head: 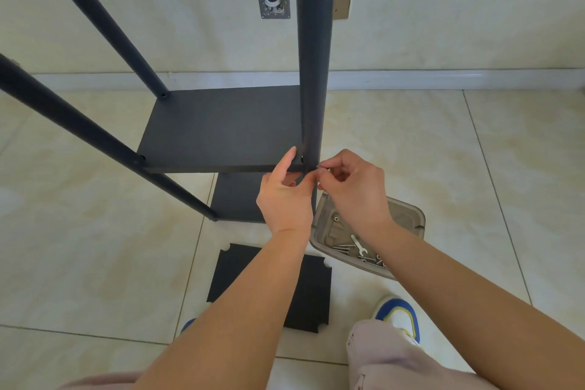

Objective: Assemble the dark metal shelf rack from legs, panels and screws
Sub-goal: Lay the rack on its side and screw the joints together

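Dark metal rack: partly built dark metal shelf rack (221, 130), centre of the frame, standing on pale floor tiles (79, 231).
Legs: three dark round tube legs visible; the nearest leg (313, 73) runs down the centre, with side holes in it.
Upper panel: flat dark rectangular shelf panel (218, 133), its front right corner against the nearest leg.
Lower panel: second dark panel (240, 196) below it, partly hidden.
Loose panel: dark panel with notched corners (234, 266) flat on the floor, lower centre.
Left hand (285, 196): thumb on top of the upper panel's corner, fingers curled beneath it, holding that corner at the leg.
Right hand (354, 187): fingertips pinch a small silver screw (320, 166) at the leg, at the panel corner.
Tray: grey plastic tray (408, 215), right of centre, holding silver screws (343, 247) and a small flat silver wrench (359, 247).
Writing: no legible marking.
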